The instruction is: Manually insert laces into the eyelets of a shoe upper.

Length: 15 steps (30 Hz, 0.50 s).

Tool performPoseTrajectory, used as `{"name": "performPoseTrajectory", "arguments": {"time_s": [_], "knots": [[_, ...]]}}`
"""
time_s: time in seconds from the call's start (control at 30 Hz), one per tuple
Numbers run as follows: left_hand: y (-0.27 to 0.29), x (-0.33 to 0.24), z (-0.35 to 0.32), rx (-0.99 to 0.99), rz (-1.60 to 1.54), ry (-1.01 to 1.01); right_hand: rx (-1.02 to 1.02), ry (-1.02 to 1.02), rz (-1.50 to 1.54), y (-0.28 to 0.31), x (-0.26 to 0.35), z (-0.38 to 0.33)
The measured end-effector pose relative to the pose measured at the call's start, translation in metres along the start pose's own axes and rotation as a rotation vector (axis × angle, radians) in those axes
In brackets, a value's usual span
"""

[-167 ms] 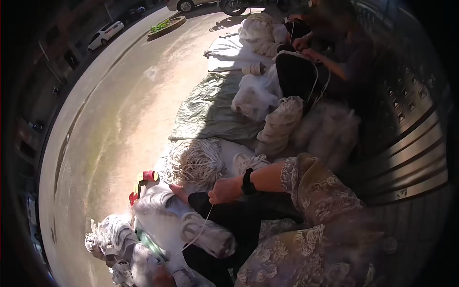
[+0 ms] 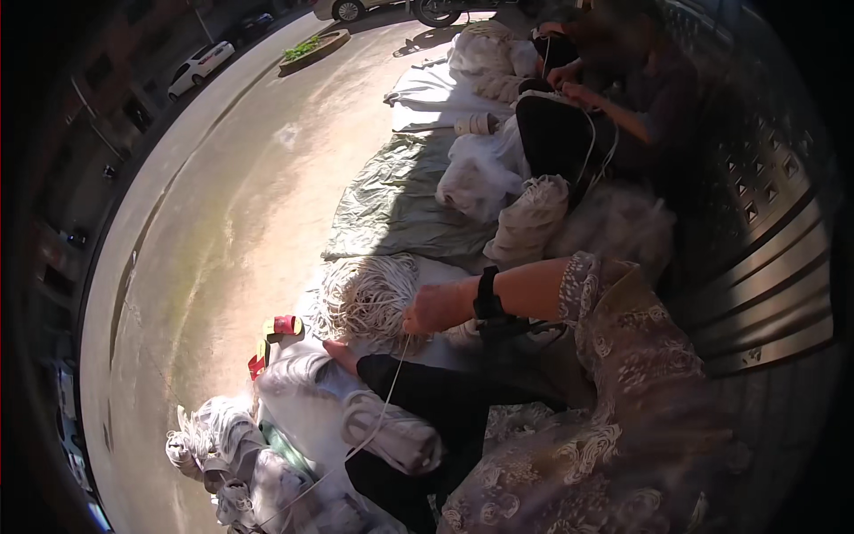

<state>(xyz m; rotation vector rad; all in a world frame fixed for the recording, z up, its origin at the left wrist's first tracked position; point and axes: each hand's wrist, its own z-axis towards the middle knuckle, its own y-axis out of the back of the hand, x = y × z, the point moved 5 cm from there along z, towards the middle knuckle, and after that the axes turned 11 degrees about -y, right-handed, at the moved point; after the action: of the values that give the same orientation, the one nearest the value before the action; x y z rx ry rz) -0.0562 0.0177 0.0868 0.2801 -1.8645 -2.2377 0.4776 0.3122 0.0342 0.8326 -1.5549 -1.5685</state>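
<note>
White cotton cord (image 2: pixel 389 405) runs taut from my right hand (image 2: pixel 436 308), whose fingers are closed in a pinch on it, down past my dark-trousered knee toward the clear plastic-wrapped bundles (image 2: pixel 302 445) at lower left. Just beside that hand, a loose heaped coil of the same pale cord (image 2: pixel 365 298) rests on a grey-green tarpaulin (image 2: pixel 391 214). My left hand I cannot find in view. I judge I am mid-pull, drawing cord off the coil; the next move calls for a fresh grip nearer the heap without tangling it.
</note>
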Motion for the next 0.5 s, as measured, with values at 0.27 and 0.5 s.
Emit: {"name": "performPoseTrajectory", "arguments": {"time_s": [0.27,0.5], "knots": [[0.111,0.047,-0.016,0.182,0.825,-0.176,-0.069,-0.345,-0.285,0.169,-0.089,-0.029],[0.219,0.011,-0.005,-0.008,0.908,-0.418,-0.541,-0.257,-0.691,0.31,-0.136,-0.057]]}}
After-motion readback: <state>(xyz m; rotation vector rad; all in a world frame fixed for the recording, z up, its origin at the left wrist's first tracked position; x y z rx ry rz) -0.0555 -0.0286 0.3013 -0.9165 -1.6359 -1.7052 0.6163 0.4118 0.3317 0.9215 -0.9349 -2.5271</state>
